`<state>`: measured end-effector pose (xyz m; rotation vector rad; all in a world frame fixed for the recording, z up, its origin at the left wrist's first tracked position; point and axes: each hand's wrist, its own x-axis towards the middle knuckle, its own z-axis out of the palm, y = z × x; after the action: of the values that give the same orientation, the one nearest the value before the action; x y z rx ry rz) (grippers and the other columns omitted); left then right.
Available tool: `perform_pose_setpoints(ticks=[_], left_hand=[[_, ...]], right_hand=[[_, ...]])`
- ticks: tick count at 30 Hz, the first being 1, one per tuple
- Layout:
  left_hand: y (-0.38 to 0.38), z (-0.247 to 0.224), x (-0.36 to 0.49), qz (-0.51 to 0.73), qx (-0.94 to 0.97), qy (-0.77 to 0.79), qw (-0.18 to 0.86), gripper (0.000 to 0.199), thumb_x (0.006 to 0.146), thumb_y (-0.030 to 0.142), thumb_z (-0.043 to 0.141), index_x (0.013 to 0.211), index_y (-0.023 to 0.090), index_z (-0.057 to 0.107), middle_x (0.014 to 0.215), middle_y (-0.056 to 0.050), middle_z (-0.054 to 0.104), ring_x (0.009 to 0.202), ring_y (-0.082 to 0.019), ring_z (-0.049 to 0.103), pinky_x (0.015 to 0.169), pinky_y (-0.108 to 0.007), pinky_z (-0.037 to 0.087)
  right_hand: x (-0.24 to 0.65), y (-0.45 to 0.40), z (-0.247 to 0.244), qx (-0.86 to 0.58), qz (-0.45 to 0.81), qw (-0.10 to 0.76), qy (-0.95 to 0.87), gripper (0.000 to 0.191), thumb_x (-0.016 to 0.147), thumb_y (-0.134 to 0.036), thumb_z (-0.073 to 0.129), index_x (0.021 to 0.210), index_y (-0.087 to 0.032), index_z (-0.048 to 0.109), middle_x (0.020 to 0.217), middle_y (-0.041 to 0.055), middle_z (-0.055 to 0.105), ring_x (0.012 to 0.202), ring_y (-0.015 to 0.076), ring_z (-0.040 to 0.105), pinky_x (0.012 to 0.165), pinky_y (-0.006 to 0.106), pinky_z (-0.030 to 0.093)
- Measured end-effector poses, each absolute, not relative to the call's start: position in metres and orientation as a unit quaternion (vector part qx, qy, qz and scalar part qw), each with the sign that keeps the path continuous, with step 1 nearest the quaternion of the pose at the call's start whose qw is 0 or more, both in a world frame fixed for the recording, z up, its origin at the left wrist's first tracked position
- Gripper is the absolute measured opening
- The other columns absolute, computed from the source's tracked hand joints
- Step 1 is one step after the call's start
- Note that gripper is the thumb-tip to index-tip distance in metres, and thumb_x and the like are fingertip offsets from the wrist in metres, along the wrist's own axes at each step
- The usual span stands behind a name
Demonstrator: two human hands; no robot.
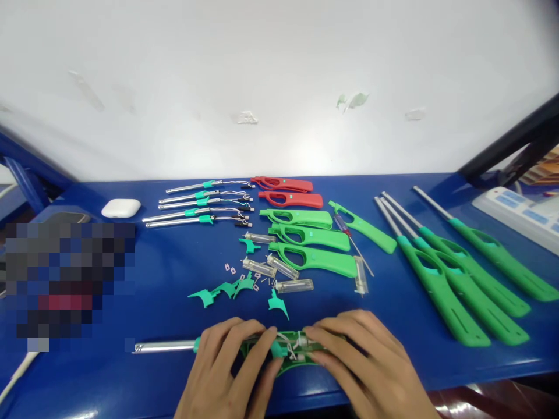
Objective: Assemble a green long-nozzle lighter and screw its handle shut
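Near the table's front edge, both my hands are on an opened green gas lighter (286, 369), its metal tube (168, 346) pointing left. My left hand (233, 364) is closed around the tube end of the handle, fingertips near a teal trigger (278, 350). Closed on the other end of the handle, my right hand (367, 361) has its fingertips by a clear part inside the shell. White wires (293, 349) show between the two hands. My fingers hide much of the handle. Just beyond lie loose teal triggers (205, 297) and clear fuel tanks (294, 286).
Several tube assemblies with wires (179, 222) lie at the back left. Red handle shells (292, 199), green handle shells (318, 260) and a screwdriver (349, 233) are mid-table. Whole green lighters (441, 297) lie right, beside a power strip (519, 209). A white earbud case (121, 208) sits left.
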<state>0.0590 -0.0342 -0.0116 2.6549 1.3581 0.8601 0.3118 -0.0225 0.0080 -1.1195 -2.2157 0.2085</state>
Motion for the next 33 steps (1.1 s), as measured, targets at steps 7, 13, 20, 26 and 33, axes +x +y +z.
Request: perform_pose_setpoints(ticks=[7, 13, 20, 26, 33], left_hand=[[-0.0364, -0.0117, 0.0581, 0.261, 0.866, 0.425, 0.014, 0.033, 0.106, 0.010, 0.055, 0.136, 0.018, 0.065, 0.122, -0.009, 0.065, 0.112, -0.023, 0.060, 0.100, -0.041, 0.050], [-0.0354, -0.0093, 0.0604, 0.277, 0.860, 0.429, 0.023, 0.028, 0.107, 0.010, 0.053, 0.131, 0.019, 0.065, 0.119, -0.008, 0.064, 0.108, -0.021, 0.063, 0.098, -0.039, 0.048], [-0.0368, -0.0111, 0.0622, 0.278, 0.852, 0.443, 0.016, 0.024, 0.108, 0.013, 0.055, 0.128, 0.019, 0.067, 0.120, -0.007, 0.063, 0.112, -0.022, 0.061, 0.106, -0.040, 0.045], [-0.0370, -0.0115, 0.0630, 0.292, 0.853, 0.433, 0.021, 0.029, 0.105, 0.007, 0.057, 0.130, 0.018, 0.066, 0.120, -0.007, 0.062, 0.110, -0.021, 0.061, 0.106, -0.040, 0.044], [-0.0389, -0.0138, 0.0612, 0.287, 0.853, 0.436, 0.018, 0.027, 0.108, 0.012, 0.054, 0.132, 0.018, 0.066, 0.125, -0.007, 0.062, 0.114, -0.021, 0.060, 0.110, -0.040, 0.042]], right_hand=[[0.3124, -0.0227, 0.0057, -0.434, 0.087, 0.311, -0.841, 0.027, 0.110, -0.023, 0.052, 0.122, -0.021, 0.076, 0.104, 0.0050, 0.077, 0.087, 0.0155, 0.068, 0.075, 0.028, 0.062], [0.3118, -0.0241, 0.0022, -0.431, 0.100, 0.309, -0.842, 0.025, 0.107, -0.017, 0.055, 0.125, -0.019, 0.072, 0.104, 0.0072, 0.074, 0.087, 0.0167, 0.066, 0.071, 0.026, 0.061], [0.3126, -0.0249, -0.0003, -0.430, 0.105, 0.306, -0.843, 0.028, 0.106, -0.012, 0.054, 0.127, -0.020, 0.072, 0.105, 0.0079, 0.073, 0.087, 0.0163, 0.065, 0.068, 0.026, 0.062], [0.3141, -0.0246, -0.0010, -0.421, 0.111, 0.307, -0.846, 0.032, 0.104, -0.007, 0.054, 0.128, -0.020, 0.071, 0.106, 0.0085, 0.072, 0.090, 0.0162, 0.064, 0.071, 0.026, 0.062], [0.3159, -0.0246, -0.0007, -0.419, 0.095, 0.299, -0.852, 0.033, 0.106, -0.010, 0.052, 0.130, -0.022, 0.071, 0.109, 0.0080, 0.072, 0.094, 0.0172, 0.064, 0.074, 0.027, 0.060]])
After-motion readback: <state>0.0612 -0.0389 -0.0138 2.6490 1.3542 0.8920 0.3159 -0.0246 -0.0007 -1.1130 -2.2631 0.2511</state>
